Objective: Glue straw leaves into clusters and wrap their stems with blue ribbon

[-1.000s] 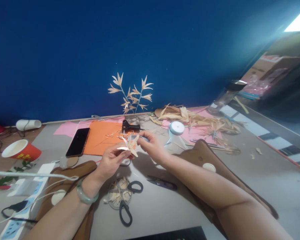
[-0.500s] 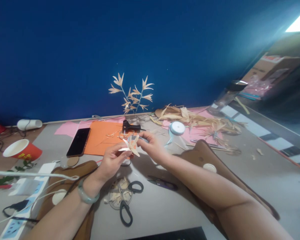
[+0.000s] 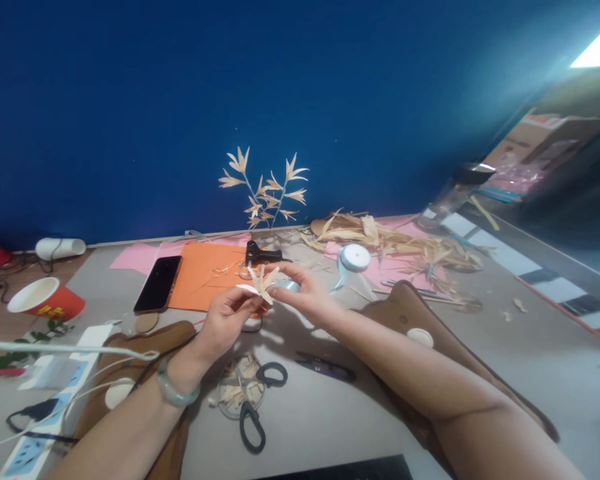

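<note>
My left hand (image 3: 226, 319) pinches a small cluster of pale dried leaves (image 3: 260, 282) above the table. My right hand (image 3: 305, 293) meets it from the right, fingers closed on a light blue ribbon (image 3: 286, 285) at the base of the cluster. A spool of the same ribbon (image 3: 354, 257) stands just behind my right hand. A finished branch of pale leaves (image 3: 265, 190) stands upright against the blue wall.
Black scissors (image 3: 254, 400) lie beside a clear dish of leaf scraps (image 3: 233, 392); smaller dark scissors (image 3: 325, 367) lie right of them. A phone (image 3: 157, 283), orange paper (image 3: 205, 280), glue gun (image 3: 261, 254), red cup (image 3: 45, 300), power strip (image 3: 45, 413) and dried husks (image 3: 395, 243) surround.
Both hands have risen slightly with the leaf cluster, and the ribbon now shows between my right fingers. The view has shifted a little.
</note>
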The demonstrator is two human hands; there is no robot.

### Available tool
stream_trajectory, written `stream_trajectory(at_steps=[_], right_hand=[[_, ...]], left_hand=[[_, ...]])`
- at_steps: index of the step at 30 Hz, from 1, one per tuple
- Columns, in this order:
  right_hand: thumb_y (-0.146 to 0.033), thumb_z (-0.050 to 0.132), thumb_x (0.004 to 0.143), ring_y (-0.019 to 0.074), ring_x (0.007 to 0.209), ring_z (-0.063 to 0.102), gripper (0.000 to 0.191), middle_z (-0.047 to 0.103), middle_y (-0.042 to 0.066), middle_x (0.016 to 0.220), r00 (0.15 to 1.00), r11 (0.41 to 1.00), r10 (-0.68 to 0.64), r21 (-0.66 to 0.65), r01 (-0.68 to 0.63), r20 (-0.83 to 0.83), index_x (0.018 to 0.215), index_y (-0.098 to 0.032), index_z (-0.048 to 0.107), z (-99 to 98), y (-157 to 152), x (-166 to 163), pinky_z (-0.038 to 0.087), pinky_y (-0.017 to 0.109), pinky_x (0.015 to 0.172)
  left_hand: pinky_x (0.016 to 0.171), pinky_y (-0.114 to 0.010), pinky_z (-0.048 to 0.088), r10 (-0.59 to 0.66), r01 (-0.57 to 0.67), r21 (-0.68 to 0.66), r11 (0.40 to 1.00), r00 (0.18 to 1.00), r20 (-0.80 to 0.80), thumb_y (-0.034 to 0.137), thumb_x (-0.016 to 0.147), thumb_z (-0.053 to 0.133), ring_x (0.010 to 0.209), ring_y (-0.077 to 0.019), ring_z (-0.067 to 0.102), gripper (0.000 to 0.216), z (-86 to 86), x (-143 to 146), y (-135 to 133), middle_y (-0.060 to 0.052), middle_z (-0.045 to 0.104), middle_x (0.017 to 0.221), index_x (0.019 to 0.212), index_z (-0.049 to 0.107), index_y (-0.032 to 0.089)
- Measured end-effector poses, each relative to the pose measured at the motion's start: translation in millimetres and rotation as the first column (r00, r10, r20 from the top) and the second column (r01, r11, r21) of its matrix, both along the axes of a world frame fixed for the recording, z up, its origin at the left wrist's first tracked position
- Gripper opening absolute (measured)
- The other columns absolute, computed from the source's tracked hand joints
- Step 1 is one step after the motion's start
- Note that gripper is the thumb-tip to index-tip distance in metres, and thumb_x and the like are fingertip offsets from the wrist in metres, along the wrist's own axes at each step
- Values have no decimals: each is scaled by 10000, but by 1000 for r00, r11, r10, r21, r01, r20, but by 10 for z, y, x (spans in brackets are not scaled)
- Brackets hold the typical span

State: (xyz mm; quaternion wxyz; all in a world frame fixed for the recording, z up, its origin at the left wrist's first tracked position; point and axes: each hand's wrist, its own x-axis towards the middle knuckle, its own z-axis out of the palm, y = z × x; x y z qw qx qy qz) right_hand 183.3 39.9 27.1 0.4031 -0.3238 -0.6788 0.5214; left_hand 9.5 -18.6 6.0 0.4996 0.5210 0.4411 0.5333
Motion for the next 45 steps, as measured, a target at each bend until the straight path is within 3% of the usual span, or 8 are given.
stream_trajectory(at_steps=[5, 11, 17, 30, 36, 41, 45], right_hand=[[-336, 695, 749, 237, 1149, 576, 193, 660, 45, 1155, 989, 999, 27, 34, -22, -147, 913, -235, 696, -42, 28, 10, 390, 403, 1029], [-424, 717, 748, 224, 1078, 599, 221, 642, 69, 1134, 974, 998, 14, -50, -26, -227, 795, -212, 680, -39, 14, -11, 464, 369, 909], [-413, 713, 765, 171, 958, 611, 250, 640, 61, 1055, 975, 999, -26, -45, 16, -223, 694, -184, 640, 14, -30, -29, 475, 311, 837], [-323, 655, 783, 181, 949, 599, 202, 675, 59, 996, 982, 999, -28, -47, 19, -188, 666, -187, 563, 23, -65, -27, 458, 319, 817], [-260, 665, 748, 160, 861, 610, 138, 662, 36, 929, 968, 997, 32, -65, -49, -247, 689, -184, 567, 21, -27, -12, 466, 295, 760], [-301, 689, 750, 145, 788, 614, 185, 663, 41, 1016, 978, 993, 107, -22, -113, -181, 903, -203, 652, 51, -13, 28, 485, 277, 692], [-331, 704, 767, 175, 906, 623, 156, 657, 65, 1013, 981, 992, 119, 68, -109, -155, 817, -191, 656, 77, -34, 34, 491, 277, 714]], left_hand=[[700, -260, 567, 29, -28, 32, 999, 999, -24, 333, 819, 671, 693, -149, 687, 186, -4, -6, 22, -43, 729, 765, 809, 697, 149], [661, -248, 559, 32, -32, -4, 999, 996, -84, 347, 802, 681, 696, -153, 675, 204, 18, 12, -3, -49, 715, 758, 778, 706, 145], [654, -268, 556, 21, -23, -19, 1000, 994, -111, 357, 797, 682, 712, -173, 677, 213, -4, 8, 4, -54, 708, 766, 842, 714, 151], [661, -280, 571, 72, -74, -77, 994, 997, -34, 376, 759, 715, 666, -163, 671, 240, 70, 16, 7, -44, 700, 726, 758, 701, 136], [623, -266, 554, -33, 24, -105, 994, 996, -86, 372, 770, 702, 657, -156, 653, 243, 92, 25, 5, -60, 707, 747, 786, 715, 130], [673, -270, 555, -97, 86, -102, 991, 989, -112, 378, 803, 674, 706, -158, 660, 251, 62, 5, -11, -70, 709, 786, 851, 716, 135], [665, -274, 557, -127, 114, -135, 984, 988, -91, 393, 806, 672, 699, -154, 660, 261, 38, -5, -24, -61, 705, 788, 895, 711, 151]])
